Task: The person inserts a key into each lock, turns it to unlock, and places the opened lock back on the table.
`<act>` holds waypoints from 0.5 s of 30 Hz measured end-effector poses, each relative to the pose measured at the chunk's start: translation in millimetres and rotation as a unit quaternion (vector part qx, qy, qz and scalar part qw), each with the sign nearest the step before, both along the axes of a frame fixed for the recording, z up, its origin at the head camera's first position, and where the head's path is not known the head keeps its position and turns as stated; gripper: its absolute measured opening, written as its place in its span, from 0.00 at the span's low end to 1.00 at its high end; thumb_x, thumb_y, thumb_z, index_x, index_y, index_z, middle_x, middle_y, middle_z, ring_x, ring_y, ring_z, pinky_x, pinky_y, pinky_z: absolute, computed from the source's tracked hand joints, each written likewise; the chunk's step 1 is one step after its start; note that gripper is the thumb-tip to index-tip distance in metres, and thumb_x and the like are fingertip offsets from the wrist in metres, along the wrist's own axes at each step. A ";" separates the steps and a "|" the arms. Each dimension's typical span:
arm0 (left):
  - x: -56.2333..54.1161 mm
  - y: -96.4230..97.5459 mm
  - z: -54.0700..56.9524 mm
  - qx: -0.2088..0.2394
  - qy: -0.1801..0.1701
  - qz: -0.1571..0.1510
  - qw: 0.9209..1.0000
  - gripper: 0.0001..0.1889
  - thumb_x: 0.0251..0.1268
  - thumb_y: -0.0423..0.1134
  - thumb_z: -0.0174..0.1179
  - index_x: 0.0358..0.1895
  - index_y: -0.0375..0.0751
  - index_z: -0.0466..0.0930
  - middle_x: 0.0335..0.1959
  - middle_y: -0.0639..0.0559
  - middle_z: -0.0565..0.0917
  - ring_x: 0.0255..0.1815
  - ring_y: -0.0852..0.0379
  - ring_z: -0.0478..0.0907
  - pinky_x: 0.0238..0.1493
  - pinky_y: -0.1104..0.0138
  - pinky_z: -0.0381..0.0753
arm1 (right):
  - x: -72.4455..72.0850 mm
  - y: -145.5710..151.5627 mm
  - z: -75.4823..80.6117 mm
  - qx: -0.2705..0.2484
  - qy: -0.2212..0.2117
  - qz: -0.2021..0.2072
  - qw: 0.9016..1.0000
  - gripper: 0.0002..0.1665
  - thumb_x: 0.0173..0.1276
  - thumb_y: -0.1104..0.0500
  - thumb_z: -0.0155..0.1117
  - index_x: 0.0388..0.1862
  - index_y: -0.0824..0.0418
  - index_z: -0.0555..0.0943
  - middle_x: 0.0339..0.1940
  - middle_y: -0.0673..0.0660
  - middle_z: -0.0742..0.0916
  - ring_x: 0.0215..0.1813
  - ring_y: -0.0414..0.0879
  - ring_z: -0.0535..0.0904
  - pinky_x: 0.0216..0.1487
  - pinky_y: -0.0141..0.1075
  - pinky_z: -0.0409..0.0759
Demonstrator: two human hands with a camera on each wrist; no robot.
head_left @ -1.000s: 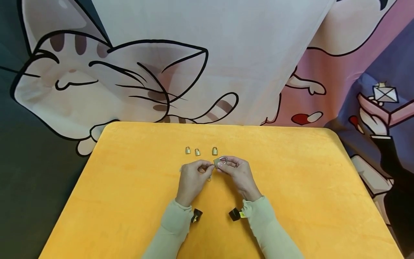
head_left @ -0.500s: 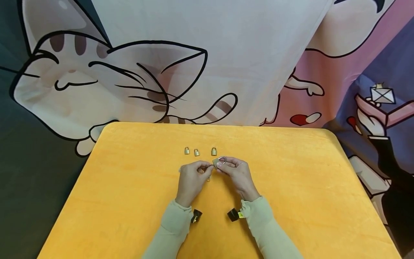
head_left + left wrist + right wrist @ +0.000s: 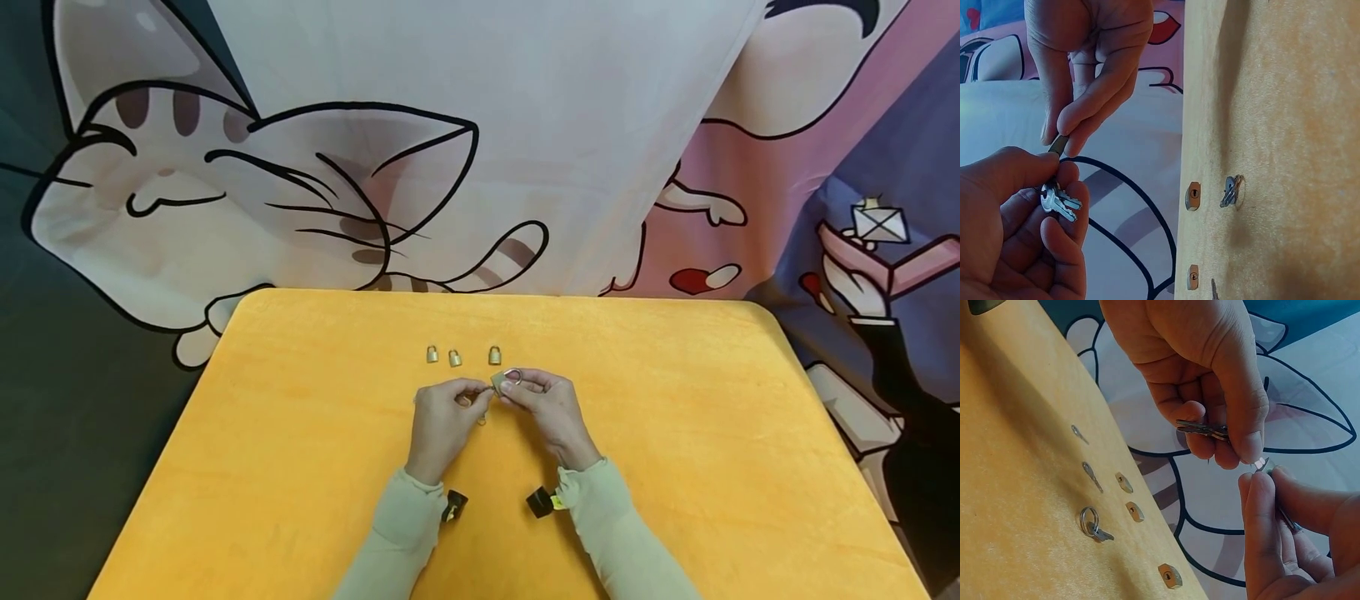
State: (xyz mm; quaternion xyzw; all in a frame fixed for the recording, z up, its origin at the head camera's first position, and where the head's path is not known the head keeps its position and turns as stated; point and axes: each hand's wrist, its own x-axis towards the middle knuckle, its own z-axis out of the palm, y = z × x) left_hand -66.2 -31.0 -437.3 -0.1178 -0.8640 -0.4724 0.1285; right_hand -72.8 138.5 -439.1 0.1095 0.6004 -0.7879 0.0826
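My right hand pinches a small brass padlock between thumb and fingers, its shackle pointing away from the left hand. My left hand pinches a key right at the padlock's lower end. Other small silver keys hang below the left thumb, against the curled fingers, in the left wrist view. The same keys stick out from the left hand in the right wrist view. Both hands are raised over the table, fingertips meeting at the padlock. The pinched key is mostly hidden by the fingertips.
Three brass padlocks stand in a loose row beyond the hands on the yellow table. Nearer lie a key on a ring and two more keys. A cartoon-printed cloth hangs behind the table's far edge.
Both hands keep the same hold on padlock and key, with hardly any motion. The head view has tilted slightly, so the scene sits a little lower in it.
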 end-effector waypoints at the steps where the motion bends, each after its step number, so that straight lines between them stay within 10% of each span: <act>1: -0.3 0.0 -0.4 0.000 0.001 0.000 1.000 0.03 0.59 0.36 0.73 0.34 0.41 0.91 0.27 0.54 0.89 0.22 0.67 0.79 0.25 0.72 0.79 | 0.0 -0.1 -0.1 0.000 0.001 0.000 1.000 0.15 0.66 0.73 0.67 0.50 0.79 0.80 0.37 0.60 0.90 0.40 0.48 0.88 0.47 0.41 0.85; 15: 0.9 2.0 1.2 -0.006 0.014 0.008 1.000 0.03 0.59 0.36 0.73 0.32 0.40 0.91 0.26 0.54 0.89 0.22 0.66 0.79 0.26 0.72 0.79 | 0.8 0.5 -0.2 -0.002 0.001 -0.002 1.000 0.14 0.66 0.74 0.67 0.49 0.79 0.80 0.37 0.61 0.89 0.40 0.48 0.88 0.46 0.41 0.86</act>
